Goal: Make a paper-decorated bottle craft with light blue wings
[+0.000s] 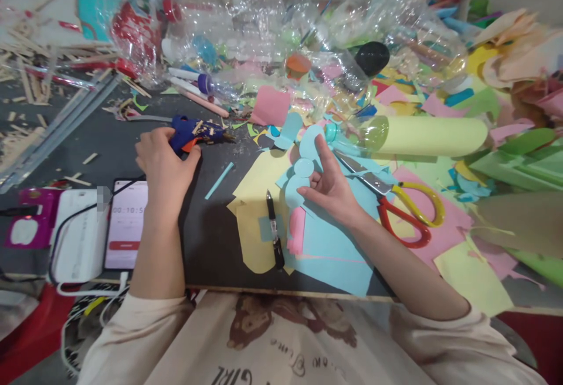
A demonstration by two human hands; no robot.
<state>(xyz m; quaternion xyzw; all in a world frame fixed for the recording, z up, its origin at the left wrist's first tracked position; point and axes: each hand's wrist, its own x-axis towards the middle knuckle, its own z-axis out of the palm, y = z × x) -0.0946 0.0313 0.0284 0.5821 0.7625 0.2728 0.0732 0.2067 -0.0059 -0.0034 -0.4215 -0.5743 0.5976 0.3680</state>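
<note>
My left hand (165, 159) is closed around a blue glue gun (182, 130) with an orange trigger, which lies on the dark table. Bits of wood cling to its front end. Between the thumb and fingers of my right hand (332, 188) is a light blue paper cutout (302, 168) with rounded lobes. Below that hand lie blue paper sheets (338, 244) and a rolled or folded pink paper piece (297, 230). A black pen (273, 230) rests on yellow paper (248, 232). Scissors (396, 197) with red and yellow handles lie right of my right hand.
Clear plastic bottles (264, 27) crowd the back. A bottle with yellow-green paper inside (435, 135) lies at right among paper scraps. A small blue stick (219, 181) lies between my hands. At left are a phone (127, 221), a white power bank (79, 235), cables and wooden sticks (30, 74).
</note>
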